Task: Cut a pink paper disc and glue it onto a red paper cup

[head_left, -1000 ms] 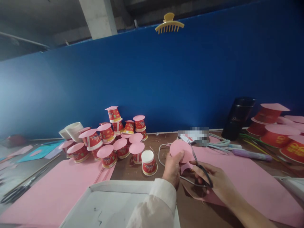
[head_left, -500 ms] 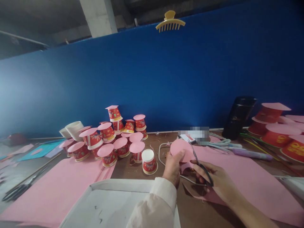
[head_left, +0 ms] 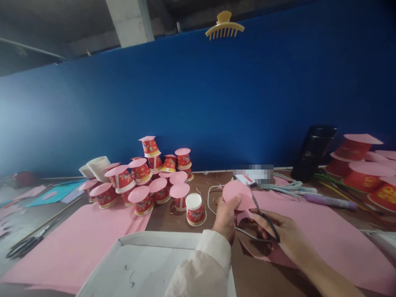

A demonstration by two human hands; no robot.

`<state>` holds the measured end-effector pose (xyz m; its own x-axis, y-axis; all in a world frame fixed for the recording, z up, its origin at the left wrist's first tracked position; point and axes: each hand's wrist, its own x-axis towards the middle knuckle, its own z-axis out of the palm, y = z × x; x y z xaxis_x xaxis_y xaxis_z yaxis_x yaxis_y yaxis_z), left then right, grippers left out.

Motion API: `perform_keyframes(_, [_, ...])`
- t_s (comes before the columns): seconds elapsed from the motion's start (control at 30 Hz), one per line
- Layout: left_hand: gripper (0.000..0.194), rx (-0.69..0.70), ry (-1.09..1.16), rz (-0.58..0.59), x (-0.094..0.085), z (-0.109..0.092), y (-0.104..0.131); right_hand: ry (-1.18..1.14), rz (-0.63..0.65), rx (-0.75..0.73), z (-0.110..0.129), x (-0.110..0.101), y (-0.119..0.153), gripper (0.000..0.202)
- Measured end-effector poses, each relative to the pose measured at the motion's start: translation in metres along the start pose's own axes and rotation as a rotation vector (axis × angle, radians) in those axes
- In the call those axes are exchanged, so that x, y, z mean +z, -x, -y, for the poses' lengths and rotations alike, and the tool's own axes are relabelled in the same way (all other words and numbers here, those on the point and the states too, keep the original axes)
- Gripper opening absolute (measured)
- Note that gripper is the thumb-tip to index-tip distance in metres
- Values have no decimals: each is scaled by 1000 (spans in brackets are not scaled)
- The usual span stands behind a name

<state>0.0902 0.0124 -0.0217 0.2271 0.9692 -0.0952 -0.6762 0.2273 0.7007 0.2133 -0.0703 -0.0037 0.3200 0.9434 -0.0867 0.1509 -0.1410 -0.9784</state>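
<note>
Left to right across the desk (head_left: 173,227): second scissors (head_left: 26,243) lie near the left edge, left pink sheet (head_left: 74,243) just beside them. Red cups (head_left: 142,205), upside down, pink pieces on most tops, are bunched and partly stacked toward the far edge, against the blue partition (head_left: 198,95). One bare-topped cup (head_left: 195,210) stands at the bunch's right, with a white tray (head_left: 154,260) nearer the near edge.

Pink disc (head_left: 233,194) is right of that cup, raised over the desk, in the left hand (head_left: 227,216): thumb flat on its face, other fingers mostly hidden behind. Scissors (head_left: 266,222) in the right hand, fingers closed round the black handles, blades up against the disc's right edge. Blade gap: can't tell.

For a clean edge, I'd hold the blades steady, feed the disc round with the left hand, snip short, and shift the thumb before the cut gets near it. Pink scrap (head_left: 243,215) hangs below the disc; best kept off the blades.

Pose: left forearm, white sleeve, rises from the near edge, hand upright. Right forearm, bare, slants in from the near right corner over the right pink sheet (head_left: 324,239), hand pointing left, roughly level with the left.
</note>
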Motion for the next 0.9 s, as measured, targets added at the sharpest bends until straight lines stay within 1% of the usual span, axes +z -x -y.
perform_keyframes(0.13, [62, 7, 10, 10, 0, 0, -1, 14, -9, -1, -1, 0, -1, 58])
perform_keyframes(0.33, [59, 8, 14, 9, 2, -2, 0, 41, 31, -4, -3, -4, -5, 54])
perform_keyframes(0.53, [62, 4, -7, -26, 4, -4, 2, 28, 18, 14, -5, -4, -4, 57])
perform_keyframes(0.9, [68, 2, -73, -54, -8, 7, -11, 96, 26, -9, -4, -6, -5, 56])
